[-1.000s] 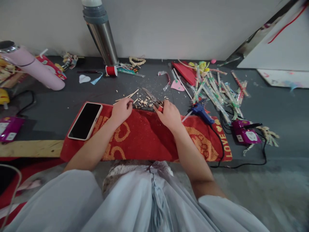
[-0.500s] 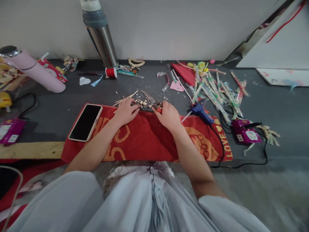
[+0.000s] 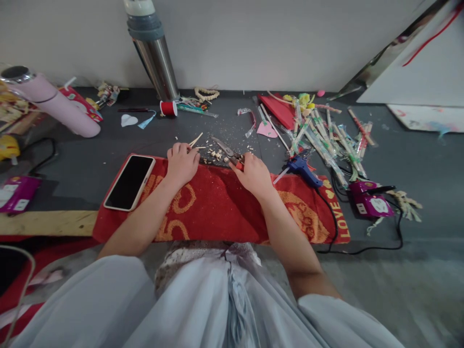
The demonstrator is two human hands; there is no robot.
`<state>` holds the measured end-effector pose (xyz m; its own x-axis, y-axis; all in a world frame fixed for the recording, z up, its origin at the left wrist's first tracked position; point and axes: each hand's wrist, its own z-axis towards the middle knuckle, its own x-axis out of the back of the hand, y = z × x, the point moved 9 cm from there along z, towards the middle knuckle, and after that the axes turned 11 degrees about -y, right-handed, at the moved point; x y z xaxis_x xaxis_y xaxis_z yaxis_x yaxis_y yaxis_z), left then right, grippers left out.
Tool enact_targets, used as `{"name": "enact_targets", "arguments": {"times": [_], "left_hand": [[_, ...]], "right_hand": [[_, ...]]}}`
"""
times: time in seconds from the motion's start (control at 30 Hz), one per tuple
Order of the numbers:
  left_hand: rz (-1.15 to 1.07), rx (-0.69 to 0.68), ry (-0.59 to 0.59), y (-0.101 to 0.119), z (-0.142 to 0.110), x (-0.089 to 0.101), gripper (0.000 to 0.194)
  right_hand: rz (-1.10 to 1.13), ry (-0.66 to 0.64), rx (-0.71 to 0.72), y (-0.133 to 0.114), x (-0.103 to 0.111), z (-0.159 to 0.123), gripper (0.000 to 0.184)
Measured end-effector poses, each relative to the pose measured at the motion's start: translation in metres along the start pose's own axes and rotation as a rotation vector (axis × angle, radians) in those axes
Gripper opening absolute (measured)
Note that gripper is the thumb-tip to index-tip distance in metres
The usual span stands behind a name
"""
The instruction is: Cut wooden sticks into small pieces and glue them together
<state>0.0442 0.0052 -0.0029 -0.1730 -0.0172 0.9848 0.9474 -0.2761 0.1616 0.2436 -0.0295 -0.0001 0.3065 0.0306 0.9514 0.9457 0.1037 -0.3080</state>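
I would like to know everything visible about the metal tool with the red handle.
The tool looks like pliers or shears. Its slim, pointed front is grey and looks like metal; whether it is open is too small to tell. The right hand grips the red handle, partly covering it. The tip points forward and left, among small pale bits on the dark table.

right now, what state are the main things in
Red-handled metal tool: held in right hand, jaws unclear
Left hand: curled by thin pale wooden sticks
Rectangular pale-cased phone: face up, screen dark
Blue plastic glue gun: lying, corded
Red cylindrical spool: on its side
Tall steel flask: upright
Pink cylindrical bottle: lidded
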Motion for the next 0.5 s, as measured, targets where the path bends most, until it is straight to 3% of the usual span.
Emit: {"name": "enact_targets", "arguments": {"times": [0.23,0.5], "left_hand": [[-0.038,0.068,0.019,-0.007,-0.003,0.012,0.042],[-0.067,0.278,0.147,-0.053,-0.005,0.034,0.039]], "right_hand": [[0.004,-0.009,-0.013,0.0,0.002,-0.001,0.039],[0.016,0.018,-0.002,0.002,0.002,-0.001,0.041]]}}
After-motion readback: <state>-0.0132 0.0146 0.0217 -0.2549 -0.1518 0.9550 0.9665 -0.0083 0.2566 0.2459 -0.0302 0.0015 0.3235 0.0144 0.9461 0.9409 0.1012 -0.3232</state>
